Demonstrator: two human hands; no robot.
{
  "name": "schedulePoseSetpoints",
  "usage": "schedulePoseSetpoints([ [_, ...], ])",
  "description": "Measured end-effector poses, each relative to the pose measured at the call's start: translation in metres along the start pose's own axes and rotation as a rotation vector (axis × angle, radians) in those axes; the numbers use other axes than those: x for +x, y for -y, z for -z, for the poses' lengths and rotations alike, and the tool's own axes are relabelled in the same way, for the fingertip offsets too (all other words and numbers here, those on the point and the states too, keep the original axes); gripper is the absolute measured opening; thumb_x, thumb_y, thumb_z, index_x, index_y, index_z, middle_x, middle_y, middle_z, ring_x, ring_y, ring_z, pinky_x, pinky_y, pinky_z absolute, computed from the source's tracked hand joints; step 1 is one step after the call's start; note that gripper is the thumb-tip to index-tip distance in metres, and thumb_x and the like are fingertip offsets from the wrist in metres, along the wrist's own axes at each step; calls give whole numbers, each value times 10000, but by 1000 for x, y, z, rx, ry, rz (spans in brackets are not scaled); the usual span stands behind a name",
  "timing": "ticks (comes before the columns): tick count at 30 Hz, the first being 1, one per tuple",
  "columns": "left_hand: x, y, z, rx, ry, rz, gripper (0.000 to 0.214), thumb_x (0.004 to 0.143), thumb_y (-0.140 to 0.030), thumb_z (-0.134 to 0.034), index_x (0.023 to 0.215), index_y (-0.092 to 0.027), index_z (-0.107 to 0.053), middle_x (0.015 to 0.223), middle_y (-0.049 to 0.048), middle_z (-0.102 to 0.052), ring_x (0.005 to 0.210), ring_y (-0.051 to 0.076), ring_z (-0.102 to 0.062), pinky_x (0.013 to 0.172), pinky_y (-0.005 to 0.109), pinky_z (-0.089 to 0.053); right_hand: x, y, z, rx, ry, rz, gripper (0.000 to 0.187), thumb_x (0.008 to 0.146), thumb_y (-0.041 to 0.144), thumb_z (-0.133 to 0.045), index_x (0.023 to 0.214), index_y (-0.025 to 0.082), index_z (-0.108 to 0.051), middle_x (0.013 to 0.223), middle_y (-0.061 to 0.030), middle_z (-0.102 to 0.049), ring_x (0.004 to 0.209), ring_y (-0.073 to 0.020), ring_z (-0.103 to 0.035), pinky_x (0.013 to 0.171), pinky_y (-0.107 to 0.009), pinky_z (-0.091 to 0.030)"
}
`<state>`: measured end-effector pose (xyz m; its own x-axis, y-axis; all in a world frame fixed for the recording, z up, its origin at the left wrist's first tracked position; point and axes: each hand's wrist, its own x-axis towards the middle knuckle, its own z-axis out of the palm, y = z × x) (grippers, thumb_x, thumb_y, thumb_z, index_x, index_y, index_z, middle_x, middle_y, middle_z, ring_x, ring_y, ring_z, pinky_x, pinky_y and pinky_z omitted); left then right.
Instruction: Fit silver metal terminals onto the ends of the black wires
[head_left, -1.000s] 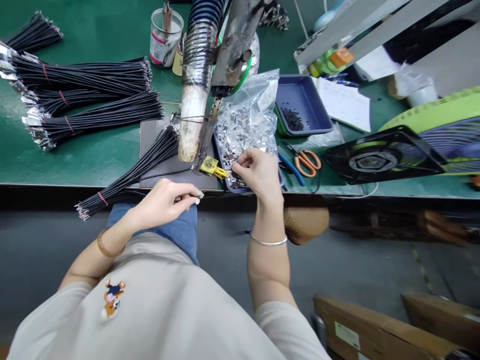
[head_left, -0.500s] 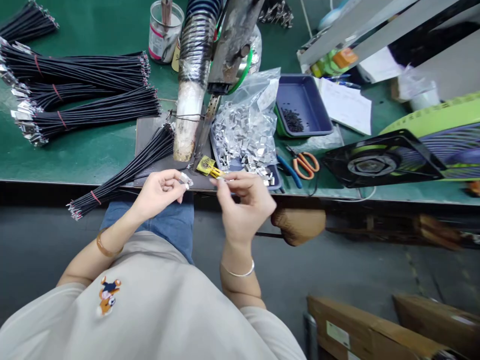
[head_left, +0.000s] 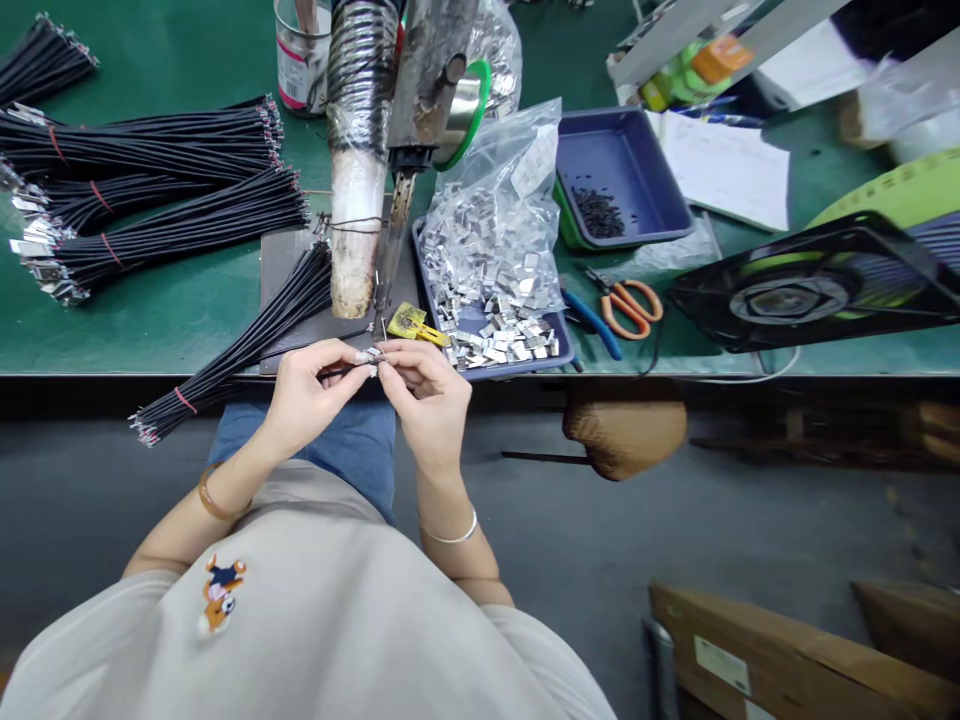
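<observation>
My left hand (head_left: 306, 392) pinches a small silver metal clip (head_left: 367, 356) between thumb and forefinger at the bench's front edge. Against it, fingertip to fingertip, is my right hand (head_left: 429, 402), closed in a pinch; whatever lies in it is hidden or too small to name. A bundle of black wires (head_left: 247, 335) tied with a red band slants beside my left hand. Just beyond my fingers, a soldering iron (head_left: 391, 245) points down from its mount. A yellow-taped piece with prongs (head_left: 416, 324) lies near my right fingertips.
Right of the iron, a blue tray (head_left: 566, 338) carries loose metal clips and a clear bag of clips (head_left: 491, 240). Farther right are a bin of small black parts (head_left: 652, 190), orange-handled scissors (head_left: 631, 308), blue-handled pliers (head_left: 596, 325) and a fan (head_left: 795, 300). A duct pipe (head_left: 354, 230) hangs overhead.
My right hand has moved left, from beside the yellow-taped piece to my left hand, and their fingertips now meet at the metal clip. The camera view has shifted slightly.
</observation>
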<state>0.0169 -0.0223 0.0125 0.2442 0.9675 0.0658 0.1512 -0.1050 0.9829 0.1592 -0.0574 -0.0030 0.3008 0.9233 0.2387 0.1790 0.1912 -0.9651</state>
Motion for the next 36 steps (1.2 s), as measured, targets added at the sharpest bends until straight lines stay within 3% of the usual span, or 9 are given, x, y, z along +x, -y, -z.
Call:
schedulePoseSetpoints([
  [5, -2, 3, 0, 115, 3, -175, 120, 846, -226, -699, 760, -144, -713, 693, 18, -686, 542, 80, -496, 530, 192, -391, 3, -8, 2, 183, 52, -98, 12, 791, 207, -715, 780, 203, -716, 918, -32, -738, 822, -124, -723, 742, -228, -616],
  [10, -5, 5, -2, 252, -23, -405, 100, 891, -155, -637, 813, -144, -698, 756, 33, -718, 618, 94, -584, 594, 194, -434, 2, -4, 5, 151, 44, -118, 43, 799, 215, -723, 757, 209, -715, 939, -37, -735, 832, -126, -719, 739, -225, -611],
  [14, -7, 2, -1, 160, 34, -224, 106, 911, -166, -568, 854, -142, -655, 690, 8, -672, 578, 86, -586, 595, 187, -457, -5, 0, -2, 128, -1, -63, 50, 805, 195, -725, 761, 217, -716, 962, -34, -738, 867, -135, -727, 757, -232, -613],
  [19, -1, 0, 3, -205, 138, 73, 154, 843, -282, -661, 826, -129, -665, 614, -4, -629, 544, 87, -580, 563, 183, -472, -9, -1, -6, -27, -90, 74, 47, 878, 207, -680, 842, 211, -709, 960, -41, -739, 866, -150, -734, 730, -259, -621],
  [23, 7, 1, 3, -366, 142, 188, 212, 736, -315, -772, 757, -114, -712, 613, 4, -650, 508, 68, -526, 508, 179, -429, -12, -2, 1, -171, -187, 332, 142, 953, 156, -561, 981, 236, -675, 1006, -38, -748, 935, -159, -736, 813, -323, -629],
  [27, 10, 2, 1, -452, 120, 226, 207, 669, -283, -818, 699, -115, -701, 650, 7, -676, 572, 74, -565, 579, 182, -464, -13, -2, 3, -359, -113, 550, 165, 888, 103, -644, 974, 243, -660, 1012, -31, -765, 925, -157, -743, 814, -304, -623],
  [32, 11, -1, 0, -506, 102, 262, 177, 637, -239, -808, 684, -120, -686, 626, -15, -651, 570, 59, -546, 582, 169, -446, -10, -4, 1, -225, -168, 380, 113, 890, 114, -642, 904, 226, -641, 940, -24, -756, 860, -151, -745, 762, -299, -623],
  [36, 10, -2, 0, -497, 96, 281, 165, 628, -240, -799, 675, -123, -694, 639, -6, -672, 579, 67, -558, 586, 177, -455, -10, -3, 1, -172, -157, 359, 89, 882, 143, -664, 902, 229, -654, 947, -25, -756, 887, -161, -742, 797, -329, -624],
])
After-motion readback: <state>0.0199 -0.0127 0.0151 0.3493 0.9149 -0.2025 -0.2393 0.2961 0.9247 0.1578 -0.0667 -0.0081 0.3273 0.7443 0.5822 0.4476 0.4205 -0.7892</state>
